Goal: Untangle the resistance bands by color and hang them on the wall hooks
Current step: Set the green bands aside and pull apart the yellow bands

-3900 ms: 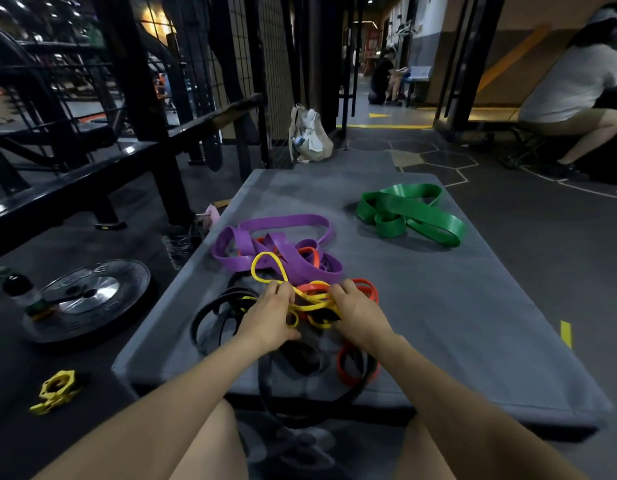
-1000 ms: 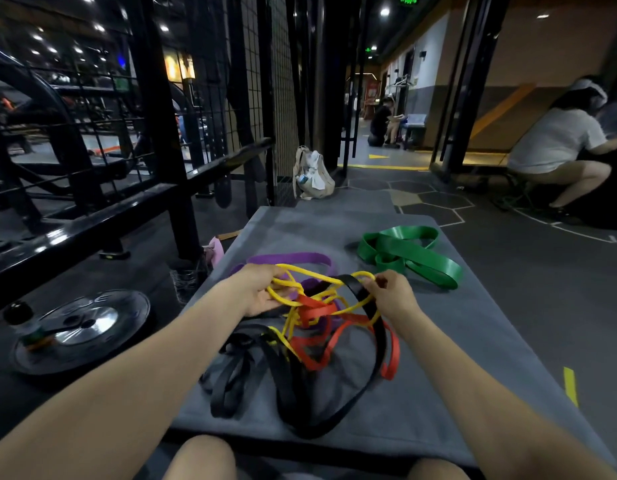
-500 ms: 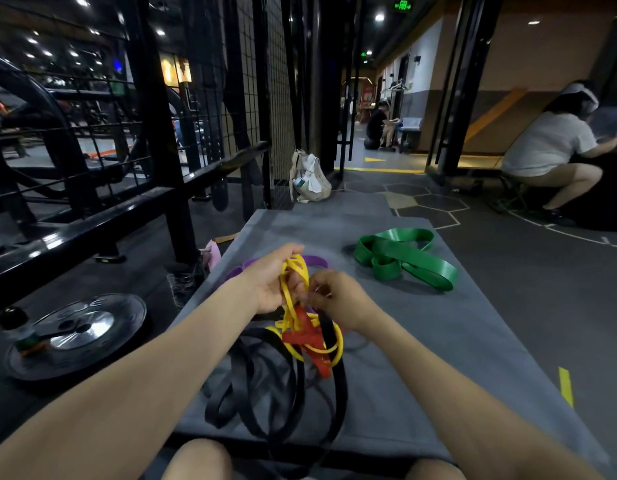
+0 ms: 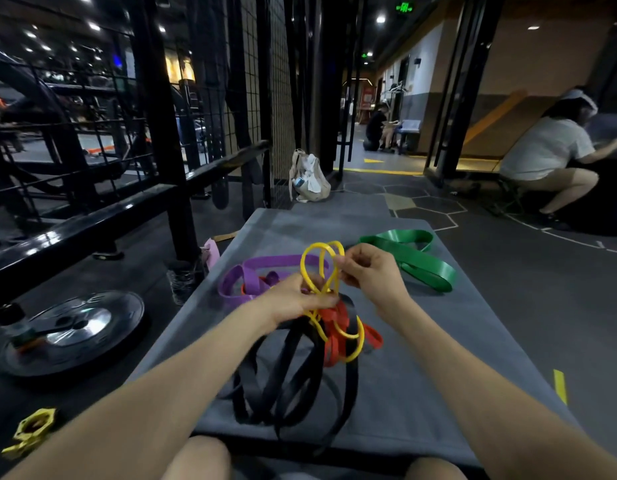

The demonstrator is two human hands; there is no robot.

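Observation:
A tangle of bands is lifted over the grey mat. The thin yellow band loops up between my hands and runs down into the knot. My left hand grips the bundle where the yellow, red and black bands meet. My right hand pinches the upper yellow loop. Below the hands hang the red band and the wide black bands. A purple band lies on the mat behind my left hand. The green band lies apart at the far right of the mat.
A black steel rack and mesh wall stand on the left. A weight plate, a bottle and a yellow collar lie on the floor left. A beige bag sits beyond the mat. A person crouches at the right.
Both hands have lifted the tangle off the mat. Over the last half second my right hand drew a yellow loop up and away from my left hand.

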